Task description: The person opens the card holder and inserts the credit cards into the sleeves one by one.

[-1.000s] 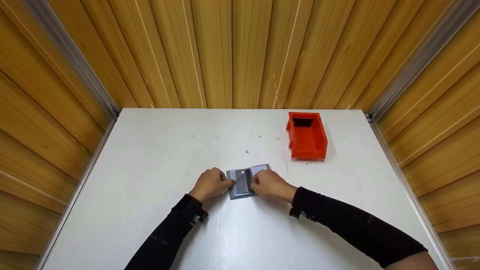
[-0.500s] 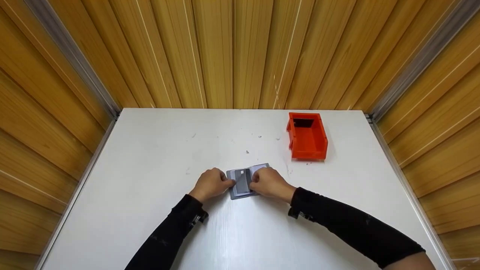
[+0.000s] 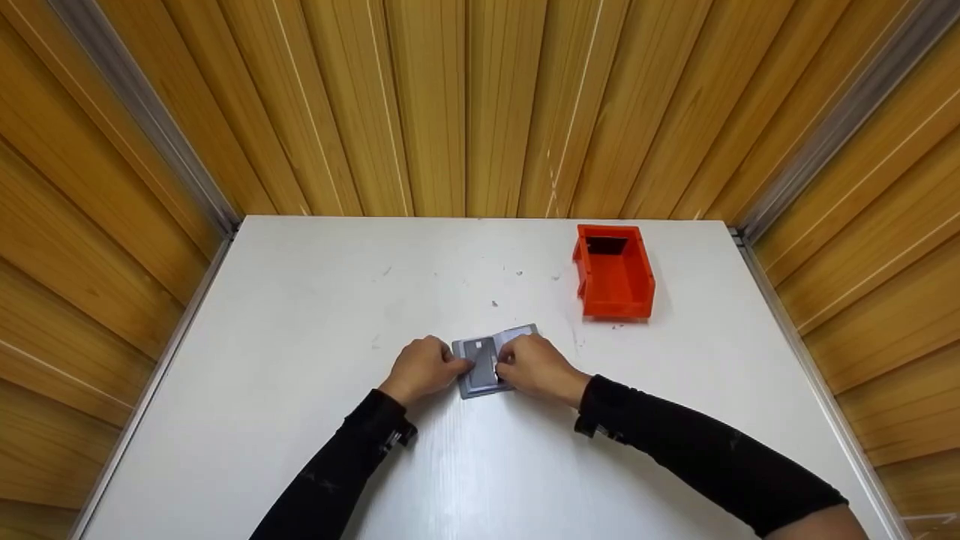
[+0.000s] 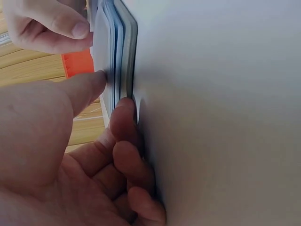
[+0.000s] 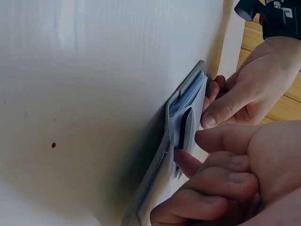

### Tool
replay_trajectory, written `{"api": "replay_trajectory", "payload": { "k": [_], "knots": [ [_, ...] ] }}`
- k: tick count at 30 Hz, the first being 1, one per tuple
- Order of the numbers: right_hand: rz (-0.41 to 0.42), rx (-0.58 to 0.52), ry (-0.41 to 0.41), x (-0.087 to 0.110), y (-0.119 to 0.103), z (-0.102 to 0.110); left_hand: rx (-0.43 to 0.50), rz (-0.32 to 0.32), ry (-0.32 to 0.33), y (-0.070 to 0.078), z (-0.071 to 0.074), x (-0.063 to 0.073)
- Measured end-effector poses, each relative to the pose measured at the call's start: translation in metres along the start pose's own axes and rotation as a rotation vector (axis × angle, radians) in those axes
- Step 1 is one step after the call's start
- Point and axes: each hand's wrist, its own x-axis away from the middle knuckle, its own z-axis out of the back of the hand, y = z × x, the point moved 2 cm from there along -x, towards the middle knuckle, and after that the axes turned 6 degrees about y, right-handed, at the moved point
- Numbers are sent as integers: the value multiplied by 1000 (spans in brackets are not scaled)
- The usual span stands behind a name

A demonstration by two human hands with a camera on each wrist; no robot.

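A grey card holder (image 3: 466, 387) with clear plastic sleeves (image 5: 190, 96) lies spread open on the white table, in front of me. On its left side is a dark bank card (image 3: 483, 363) with a small light chip, partly inside a sleeve. My left hand (image 3: 424, 367) grips the holder's left edge, thumb on the top sleeve and fingertips at the cover's edge near the tabletop. With thumb and index finger, my right hand (image 3: 541, 369) pinches the card's right edge. Its other fingers are curled over the right flap.
A red plastic bin (image 3: 616, 274) stands at the back right of the white table (image 3: 315, 285). Wood-look panels (image 3: 427, 105) wall in the back and both sides. Each wrist wears a black strap over a black sleeve.
The dark card has shifted slightly left over the holder, and my right hand has moved a little left with it. My left hand stays in place.
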Motion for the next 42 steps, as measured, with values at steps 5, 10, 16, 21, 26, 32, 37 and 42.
{"api": "replay_trajectory", "payload": {
  "k": [5,10,16,21,26,32,37,42],
  "knots": [
    [73,27,24,-1,-1,-1,-1,20,2,-1,0,0],
    [78,53,62,-1,2,0,1,12,6,-1,-1,0],
    [27,48,97,1,8,13,5,17,0,1,-1,1],
    [17,18,122,1,15,31,37,6,-2,-1,0,0],
    [-30,-3,129,1,22,49,41,-7,-3,0,2,2],
    [-163,7,32,-1,37,61,46,-20,2,4,8,4],
    [-219,73,-50,1,50,62,18,-14,15,4,8,3],
    [-212,103,-81,3,57,58,3,0,19,2,5,3]
  ]
}}
